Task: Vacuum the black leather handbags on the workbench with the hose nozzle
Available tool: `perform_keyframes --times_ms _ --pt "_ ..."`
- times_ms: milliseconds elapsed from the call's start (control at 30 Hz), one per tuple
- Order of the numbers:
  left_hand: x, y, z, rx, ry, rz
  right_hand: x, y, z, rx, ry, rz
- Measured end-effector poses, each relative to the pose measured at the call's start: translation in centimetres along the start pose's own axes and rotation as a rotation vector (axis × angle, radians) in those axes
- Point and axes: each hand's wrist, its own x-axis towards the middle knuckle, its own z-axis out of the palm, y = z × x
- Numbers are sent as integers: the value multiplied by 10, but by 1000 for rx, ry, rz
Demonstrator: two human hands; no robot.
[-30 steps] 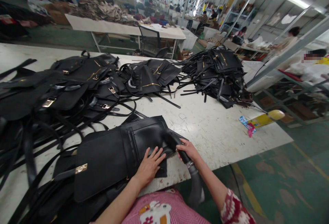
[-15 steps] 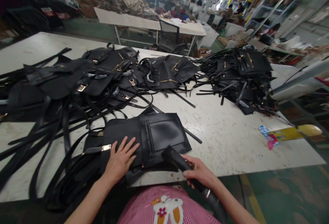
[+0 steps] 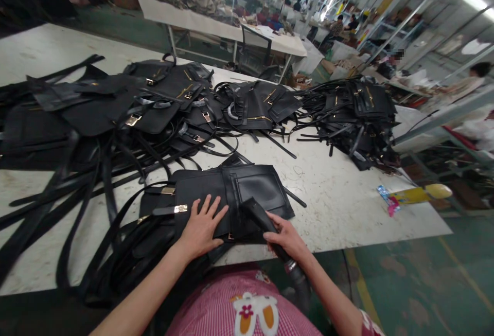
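A black bag (image 3: 262, 188) lies flat at the table's front edge, its panel with a pocket turned to the right and a gold clasp showing on the left part. Spread flat on the bag's middle, my left hand (image 3: 204, 225) presses with fingers apart. My right hand (image 3: 284, 234) is wrapped round a black vacuum-like nozzle with a hose (image 3: 259, 213). The nozzle's wide tip rests on or just over the bag, right of my left hand; whether it touches is unclear. Straps and more dark bag parts bunch below and left of the bag.
Black bags with gold hardware (image 3: 154, 115) heap along the left and middle of the white table (image 3: 332, 207). Another pile of bags (image 3: 351, 115) stands at the right. A yellow item with a blue and pink wrapper (image 3: 417, 193) lies near the right edge. A chair (image 3: 254, 50) stands behind.
The nozzle in my right hand has shifted left over the bag, closer to my left hand. My left hand still lies flat on the bag. The camera view has shifted a little.
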Motion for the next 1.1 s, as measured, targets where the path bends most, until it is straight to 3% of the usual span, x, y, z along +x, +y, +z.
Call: perform_keyframes --times_ms 167,333,433,533,733,900,1100 --pt "-3 -1 4 28 39 22 -52 30 27 -1 -16 82" --pt "-1 -5 7 28 59 56 -35 36 55 65 96 -45" --pt "0 -7 9 22 61 78 -27 21 49 104 176 -98" --pt "1 -5 10 19 69 84 -40 15 38 51 211 -77" --pt "7 9 16 -50 115 105 -68 29 38 10 170 -39" --pt "14 16 22 -190 138 218 -52 36 32 73 169 62" --pt "16 17 30 -255 139 157 -22 34 20 87 95 108"
